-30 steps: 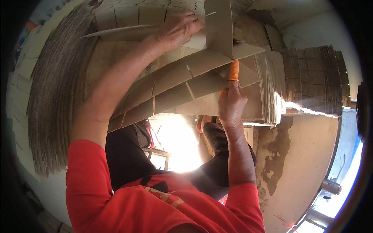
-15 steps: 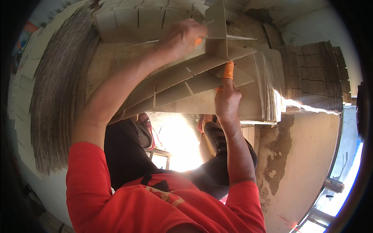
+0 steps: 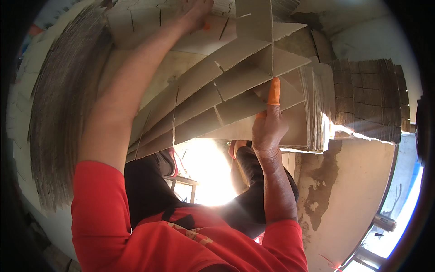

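Observation:
My right hand point(image 3: 269, 129) grips the near right part of a cardboard divider point(image 3: 195, 113). One finger in an orange finger cot points up against the joint; the other fingers are curled underneath. Several long slotted strips fan out to the left in this divider, and an upright cross strip point(image 3: 253, 22) meets them at the right. My left hand point(image 3: 195, 12) is stretched out over a far stack of slotted cardboard strips point(image 3: 145, 25). An orange cot shows on it too, but the top of the picture cuts off its fingertips, so its grip is unclear.
A tall stack of cardboard strips point(image 3: 68, 109) stands at the left. Flat cardboard sheets point(image 3: 317, 109) are piled beside my right hand, with more slotted stacks point(image 3: 364, 99) beyond them. Bright light falls on the floor point(image 3: 206, 177) between my legs.
My left hand has left the cross strip and moved up and left to the far stack. Another long strip now shows clearly in the divider, which my right hand has shifted slightly nearer.

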Tool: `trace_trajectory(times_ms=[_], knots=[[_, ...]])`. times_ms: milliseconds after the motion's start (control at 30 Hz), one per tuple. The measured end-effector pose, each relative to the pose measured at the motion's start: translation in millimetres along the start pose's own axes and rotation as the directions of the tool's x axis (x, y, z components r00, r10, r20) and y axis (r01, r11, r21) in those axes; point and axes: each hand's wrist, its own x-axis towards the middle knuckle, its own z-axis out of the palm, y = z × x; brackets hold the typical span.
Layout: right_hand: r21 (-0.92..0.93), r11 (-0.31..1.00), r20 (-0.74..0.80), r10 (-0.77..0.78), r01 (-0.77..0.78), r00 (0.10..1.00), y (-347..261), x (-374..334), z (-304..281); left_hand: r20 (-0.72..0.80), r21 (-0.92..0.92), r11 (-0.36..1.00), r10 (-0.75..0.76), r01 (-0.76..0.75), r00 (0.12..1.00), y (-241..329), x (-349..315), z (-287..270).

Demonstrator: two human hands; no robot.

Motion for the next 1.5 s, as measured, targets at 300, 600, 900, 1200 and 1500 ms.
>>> trace_trajectory(times_ms=[300,600,900,1200,1500], knots=[[0.054,0.998,-0.030,-0.023,0.025,0.999,-2.6,1.7,5.4,-0.136,-0.006,0.990,0.137,-0.139,0.981,-6.6,-6.1,18.9],[0.094,0.995,-0.008,-0.009,0.009,1.000,-5.1,-1.1,0.4,-0.184,-0.227,0.954,0.155,-0.196,0.971,4.7,-15.0,-13.6],[0.104,0.994,0.006,-0.038,0.037,0.999,-9.0,-4.9,-11.1,-0.211,-0.242,0.949,0.151,-0.202,0.966,19.5,-22.0,-26.2],[0.085,0.994,0.089,0.065,-0.072,0.994,-11.6,-12.3,-21.4,-0.126,-0.368,0.920,0.092,-0.133,0.988,36.5,-31.5,-34.7],[0.121,0.992,0.060,-0.047,0.039,0.997,-4.8,-16.4,-23.5,-0.260,-0.307,0.941,0.063,-0.144,0.964,43.2,-31.4,-40.9]])
